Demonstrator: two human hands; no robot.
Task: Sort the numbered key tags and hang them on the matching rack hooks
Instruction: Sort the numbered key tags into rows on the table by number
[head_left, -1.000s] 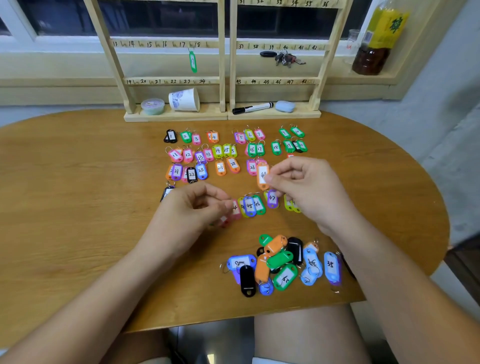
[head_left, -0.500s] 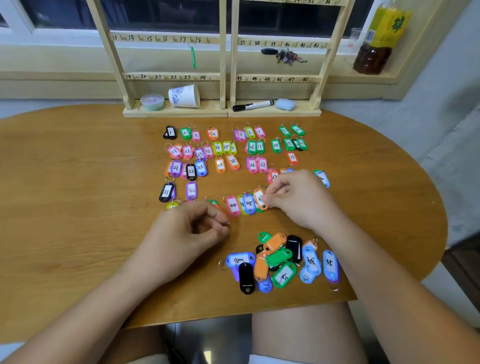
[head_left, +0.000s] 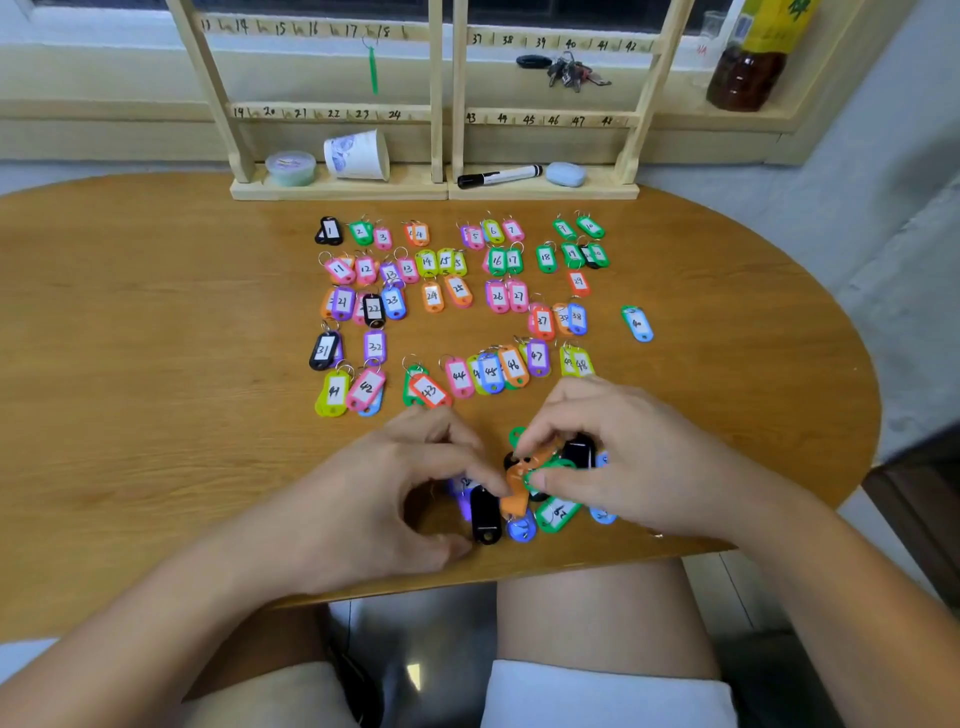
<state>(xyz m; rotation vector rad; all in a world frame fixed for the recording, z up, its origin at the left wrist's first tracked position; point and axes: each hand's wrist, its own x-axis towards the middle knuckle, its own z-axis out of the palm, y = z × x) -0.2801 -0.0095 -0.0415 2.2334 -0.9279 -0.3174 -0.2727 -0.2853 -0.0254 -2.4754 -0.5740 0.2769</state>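
The orange tag (head_left: 517, 493) lies on the loose pile (head_left: 558, 512) between your hands, slanting from far-right to near-left. Your right hand (head_left: 623, 467) pinches its far end (the better hold). Your left hand (head_left: 395, 493), fingers curled, touches its near end; I can't tell whether it grips.

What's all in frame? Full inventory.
table: one, brown wood, under everything
rack: two panels, pale wood, table's far edge
sorted key tags: dozens, mixed colours, rows, centre
unsorted pile: about a dozen tags, mixed, near edge
hanging tag: one, green, rack hook near 18
keys: one bunch, dark, by 40 mark
marker: one, black, right rack base
eraser: one, pale blue, beside marker
paper cup: one, white, tipped, left rack base
tub: one, pale green, beside cup
bottle: one, yellow label, sill, far right
left hand: curled, pile's left edge
right hand: pinches orange tag in pile
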